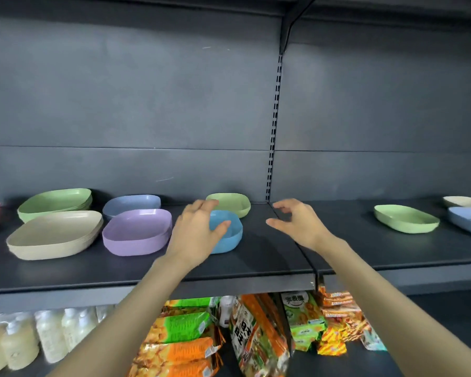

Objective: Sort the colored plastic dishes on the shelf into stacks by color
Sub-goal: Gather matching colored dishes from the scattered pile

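Retail setting: dark grey metal shop shelving point(256, 261) on a slotted upright rail point(274, 126) displays pastel plastic dishes point(138, 229). The tier below is stocked with orange and green printed snack packets point(185, 336) and shrink-wrapped pale plastic bottles point(19, 344).

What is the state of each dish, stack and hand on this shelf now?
left hand, grips bright blue dish
bright blue dish, upright, held at rim
right hand, open, holds nothing
green stack, stacked upright
beige stack, stacked upright
purple stack, stacked upright
middle green dish, single, not stacked
right green dish, single, not stacked
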